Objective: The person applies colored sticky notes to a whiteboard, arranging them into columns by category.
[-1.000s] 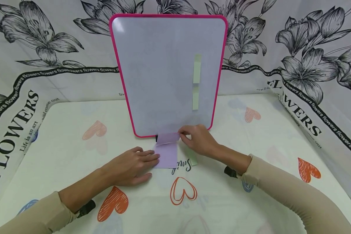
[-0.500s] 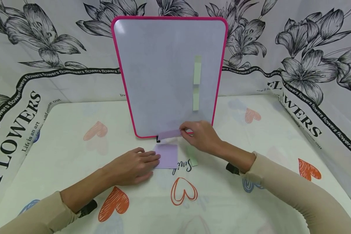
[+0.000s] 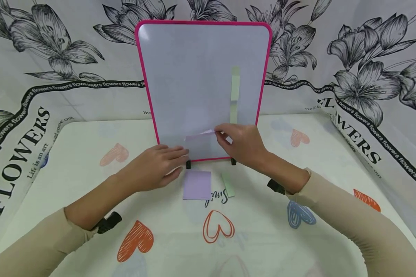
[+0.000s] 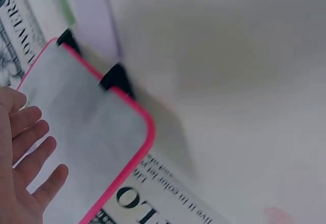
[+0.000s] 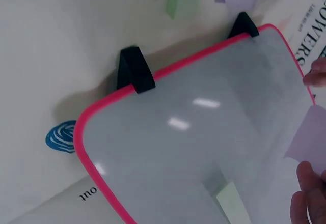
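My right hand (image 3: 243, 145) pinches a thin purple sticky note (image 3: 198, 135) by its right end, held before the lower part of the whiteboard (image 3: 190, 77). Seen from the right wrist, the sheet (image 5: 309, 138) hangs over the board's face above the fingertips. My left hand (image 3: 157, 167) is raised at the board's lower left corner, and its spread fingers hold nothing in the left wrist view. On the table below lies a pad of purple sticky notes (image 3: 197, 185). Two pale green strips (image 3: 235, 87) are stuck one above the other on the board's right side.
The pink-framed board stands on black feet (image 3: 188, 164) near the back of the table. A loose green strip (image 3: 228, 184) lies beside the pad. The tablecloth (image 3: 180, 238) carries printed hearts, and a flower-patterned cloth (image 3: 69, 57) hangs behind.
My right hand has peeled the top sticky note off the pad and raised it in front of the board. My left hand has left the pad and moved up toward the board.
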`<state>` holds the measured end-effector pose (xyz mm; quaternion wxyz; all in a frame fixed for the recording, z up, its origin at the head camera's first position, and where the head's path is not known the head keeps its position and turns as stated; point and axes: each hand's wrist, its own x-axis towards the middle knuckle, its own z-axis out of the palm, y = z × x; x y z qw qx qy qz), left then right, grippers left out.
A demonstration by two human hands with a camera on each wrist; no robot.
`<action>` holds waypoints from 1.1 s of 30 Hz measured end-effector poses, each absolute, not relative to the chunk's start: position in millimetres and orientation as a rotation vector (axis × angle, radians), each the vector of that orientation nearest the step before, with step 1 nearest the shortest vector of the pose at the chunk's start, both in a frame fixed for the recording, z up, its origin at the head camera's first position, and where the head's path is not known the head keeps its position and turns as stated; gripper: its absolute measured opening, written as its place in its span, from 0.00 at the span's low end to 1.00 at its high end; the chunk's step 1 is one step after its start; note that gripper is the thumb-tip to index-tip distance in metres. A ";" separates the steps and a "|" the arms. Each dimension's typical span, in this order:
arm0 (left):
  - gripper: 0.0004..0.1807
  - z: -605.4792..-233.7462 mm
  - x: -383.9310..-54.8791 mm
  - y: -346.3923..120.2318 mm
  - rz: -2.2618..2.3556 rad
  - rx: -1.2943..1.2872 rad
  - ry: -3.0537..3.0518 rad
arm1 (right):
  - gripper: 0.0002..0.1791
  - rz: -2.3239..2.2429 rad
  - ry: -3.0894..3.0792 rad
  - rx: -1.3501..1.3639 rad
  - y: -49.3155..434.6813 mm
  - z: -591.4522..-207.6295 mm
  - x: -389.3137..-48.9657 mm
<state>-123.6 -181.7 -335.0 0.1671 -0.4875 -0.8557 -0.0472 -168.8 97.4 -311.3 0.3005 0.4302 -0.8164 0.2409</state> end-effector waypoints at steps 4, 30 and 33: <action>0.18 -314.8 -133.4 -180.9 -0.204 -1.315 -2.424 | 0.07 0.601 -2.064 1.107 97.3 -299.8 -174.3; 0.29 -252.0 -164.1 -178.6 -0.412 -0.949 -2.420 | 0.05 0.655 -1.685 0.833 79.4 -269.5 -208.2; 0.30 -248.8 -168.1 -177.6 -0.429 -0.909 -2.416 | 0.05 0.664 -1.677 0.791 78.9 -269.3 -212.9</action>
